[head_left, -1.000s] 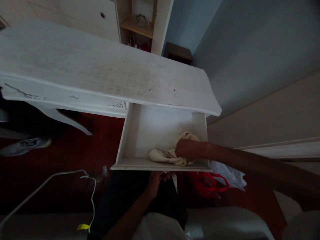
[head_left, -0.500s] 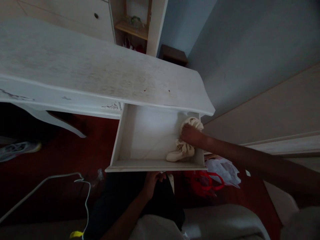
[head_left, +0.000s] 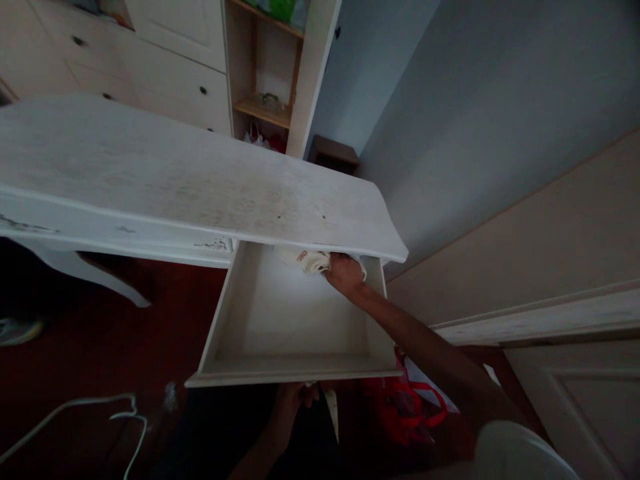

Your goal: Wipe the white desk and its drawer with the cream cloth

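Note:
The white desk's right drawer (head_left: 295,370) is pulled out. Deep inside it, close to the back, my right hand (head_left: 346,272) is closed on a bunched cream cloth (head_left: 313,260). Reddish-brown print shows on the cloth, and part of it passes under the desktop. My left hand (head_left: 295,400) is below the outer front of the drawer, with its fingers curled at a small pale knob, mostly hidden by them.
The scuffed desktop (head_left: 200,183) overhangs the drawer. A red bag (head_left: 400,407) lies on the dark red floor at right. A white clothes hanger (head_left: 95,401) is at lower left. Behind the desk stands a white cabinet (head_left: 165,73) with open shelves; a grey-blue wall (head_left: 450,133) rises at right.
My right hand has moved the cream cloth from the drawer's right front part to the back, under the desktop edge. My left hand stays at the drawer front. The view has tilted up.

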Action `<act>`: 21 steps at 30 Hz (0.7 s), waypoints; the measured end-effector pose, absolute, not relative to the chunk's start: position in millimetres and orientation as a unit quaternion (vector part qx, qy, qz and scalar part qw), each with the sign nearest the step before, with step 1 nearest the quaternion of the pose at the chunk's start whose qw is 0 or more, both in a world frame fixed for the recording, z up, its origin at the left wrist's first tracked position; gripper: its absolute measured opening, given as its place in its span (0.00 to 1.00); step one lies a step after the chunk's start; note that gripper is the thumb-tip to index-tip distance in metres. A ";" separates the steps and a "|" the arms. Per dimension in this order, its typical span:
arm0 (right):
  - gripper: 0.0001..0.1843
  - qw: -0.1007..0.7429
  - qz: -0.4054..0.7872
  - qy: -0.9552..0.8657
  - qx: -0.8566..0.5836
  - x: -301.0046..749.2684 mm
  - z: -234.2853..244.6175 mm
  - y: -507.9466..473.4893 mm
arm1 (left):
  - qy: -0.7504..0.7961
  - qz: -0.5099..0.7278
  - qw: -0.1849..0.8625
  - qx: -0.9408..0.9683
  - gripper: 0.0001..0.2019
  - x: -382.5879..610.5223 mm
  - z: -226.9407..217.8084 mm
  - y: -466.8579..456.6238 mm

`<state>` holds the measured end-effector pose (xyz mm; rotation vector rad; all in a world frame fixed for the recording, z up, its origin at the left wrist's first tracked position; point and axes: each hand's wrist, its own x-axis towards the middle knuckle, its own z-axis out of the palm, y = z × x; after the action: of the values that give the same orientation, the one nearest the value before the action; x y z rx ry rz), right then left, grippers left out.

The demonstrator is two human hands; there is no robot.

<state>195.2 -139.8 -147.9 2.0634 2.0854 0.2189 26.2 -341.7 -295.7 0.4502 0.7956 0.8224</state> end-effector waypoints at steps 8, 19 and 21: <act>0.25 -0.054 0.017 0.774 0.631 94.8 -160.0 -126.1 | 0.383 0.406 0.804 0.206 0.22 26.4 -283.4 -346.3; 0.19 -0.133 -0.106 0.773 0.611 68.1 -117.1 -151.0 | 0.365 0.365 0.831 0.205 0.29 32.1 -300.0 -340.7; 0.24 -0.186 -0.091 0.793 0.574 65.4 -108.1 -165.0 | 0.365 0.373 0.829 0.202 0.26 28.4 -289.8 -342.3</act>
<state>65.4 -165.0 -108.1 2.0524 2.8360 -0.3268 28.4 -342.3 -289.8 0.4294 0.7739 0.7912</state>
